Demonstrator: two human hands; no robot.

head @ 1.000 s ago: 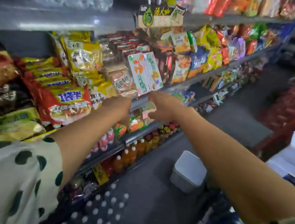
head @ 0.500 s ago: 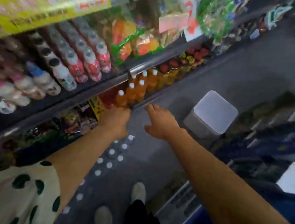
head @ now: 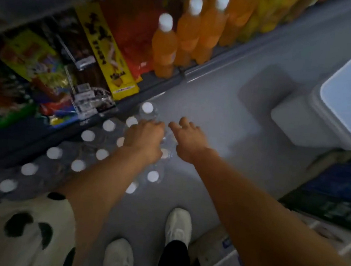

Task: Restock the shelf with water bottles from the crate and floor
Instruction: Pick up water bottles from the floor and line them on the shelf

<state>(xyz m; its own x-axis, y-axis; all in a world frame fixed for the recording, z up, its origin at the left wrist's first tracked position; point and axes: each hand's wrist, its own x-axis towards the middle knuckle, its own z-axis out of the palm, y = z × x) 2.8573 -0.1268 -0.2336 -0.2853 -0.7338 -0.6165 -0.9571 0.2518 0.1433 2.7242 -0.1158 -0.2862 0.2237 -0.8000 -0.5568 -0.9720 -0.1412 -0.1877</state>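
- Left hand [head: 144, 137] down on water bottles [head: 88, 136], fingers curled over one; grip unclear.
- Right hand [head: 187, 142] alongside, fingers loosely spread, holding nothing.
- Bottles upright on floor [head: 215, 120] along bottom shelf [head: 130, 97] edge.

Water bottles [head: 82, 135] on floor [head: 213, 137], before shelf [head: 130, 97].

1. Your sleeve [head: 17, 228]: cream with dark spots.
2. Your shoes [head: 178, 225]: white.
3. Water bottles [head: 107, 125]: clear, white caps.
4. Shelf drinks [head: 164, 44]: orange, white caps.
5. Floor [head: 216, 115]: grey.
6. Bin [head: 346, 104]: white.
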